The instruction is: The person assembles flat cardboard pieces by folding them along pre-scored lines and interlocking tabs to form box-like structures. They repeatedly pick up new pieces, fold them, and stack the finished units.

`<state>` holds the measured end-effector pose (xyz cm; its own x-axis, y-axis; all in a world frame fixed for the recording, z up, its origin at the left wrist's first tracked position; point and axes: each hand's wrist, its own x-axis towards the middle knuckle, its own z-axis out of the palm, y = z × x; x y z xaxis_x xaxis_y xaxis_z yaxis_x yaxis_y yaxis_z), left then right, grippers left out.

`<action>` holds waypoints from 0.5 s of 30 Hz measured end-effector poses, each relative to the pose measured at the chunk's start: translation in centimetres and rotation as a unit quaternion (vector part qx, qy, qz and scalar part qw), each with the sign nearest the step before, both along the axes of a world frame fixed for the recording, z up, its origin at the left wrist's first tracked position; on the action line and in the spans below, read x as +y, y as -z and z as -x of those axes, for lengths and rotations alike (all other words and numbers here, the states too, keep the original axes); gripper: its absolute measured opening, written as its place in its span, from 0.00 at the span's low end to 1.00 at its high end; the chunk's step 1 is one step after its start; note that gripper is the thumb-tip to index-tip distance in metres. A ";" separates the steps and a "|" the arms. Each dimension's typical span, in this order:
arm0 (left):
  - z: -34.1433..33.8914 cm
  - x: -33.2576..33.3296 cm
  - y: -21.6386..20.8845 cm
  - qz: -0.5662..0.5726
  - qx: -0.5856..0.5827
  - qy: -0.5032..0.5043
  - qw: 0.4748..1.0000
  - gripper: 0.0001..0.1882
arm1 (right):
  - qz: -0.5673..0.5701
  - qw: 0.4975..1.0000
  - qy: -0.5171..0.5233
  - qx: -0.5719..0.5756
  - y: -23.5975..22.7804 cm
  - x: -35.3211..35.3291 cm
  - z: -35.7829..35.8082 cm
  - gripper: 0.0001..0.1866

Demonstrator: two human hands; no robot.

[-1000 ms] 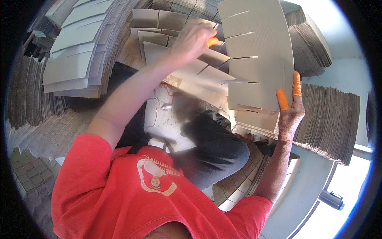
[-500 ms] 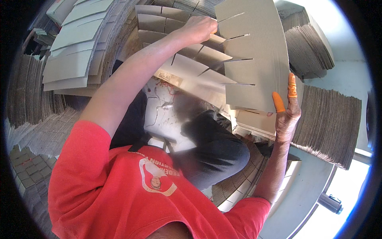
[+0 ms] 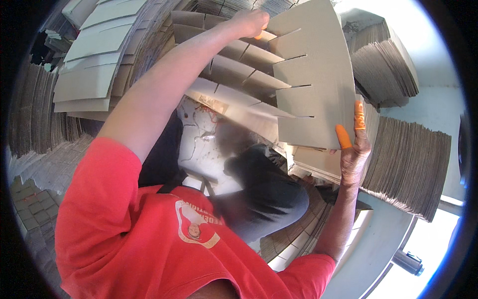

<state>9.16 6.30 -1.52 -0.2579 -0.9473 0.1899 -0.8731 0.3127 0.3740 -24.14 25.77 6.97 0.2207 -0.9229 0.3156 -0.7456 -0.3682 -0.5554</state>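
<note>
Slotted cardboard sheet (image 3: 326, 65); left hand (image 3: 250, 23) curled; right fingers (image 3: 359, 118) extended at edge

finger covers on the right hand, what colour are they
The finger covers on the right hand are orange, best seen in the head view.

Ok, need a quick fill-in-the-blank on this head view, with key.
1. The right hand grips the large cardboard sheet with its thumb in an ____ finger cover.
2. In the picture, the slots of that sheet open along its ____ edge.
3. The number of slots visible in it is ____.
4. The person's short-sleeved shirt is mainly ____.

Missing words: orange; left; four; red.
</note>
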 end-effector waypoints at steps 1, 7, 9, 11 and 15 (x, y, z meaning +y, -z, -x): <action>0.0 -0.2 0.4 0.003 -0.002 -0.013 1.000 0.07 | 0.010 1.000 -0.008 0.003 0.1 -0.3 -0.3 0.37; 0.6 -0.4 0.3 -0.016 0.001 -0.035 0.999 0.07 | -0.025 0.992 -0.070 0.104 1.3 -2.5 -0.2 0.45; 0.7 -0.9 0.4 -0.017 -0.026 -0.036 0.999 0.05 | -0.078 0.990 -0.046 0.106 2.0 -2.2 -0.7 0.48; 0.4 -1.1 1.2 0.027 0.032 -0.036 0.998 0.01 | -0.087 0.990 -0.060 0.093 1.2 -2.4 -1.7 0.47; 0.0 -1.3 1.5 0.022 0.010 -0.029 0.999 0.02 | -0.218 0.975 -0.012 0.050 -0.8 -2.6 -3.2 0.44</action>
<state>9.19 4.96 -3.03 -0.1987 -0.9513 0.2357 -0.8830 0.2781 0.3781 -20.98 23.21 7.76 0.2542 -0.9585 -0.1288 -0.7979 -0.1325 -0.5881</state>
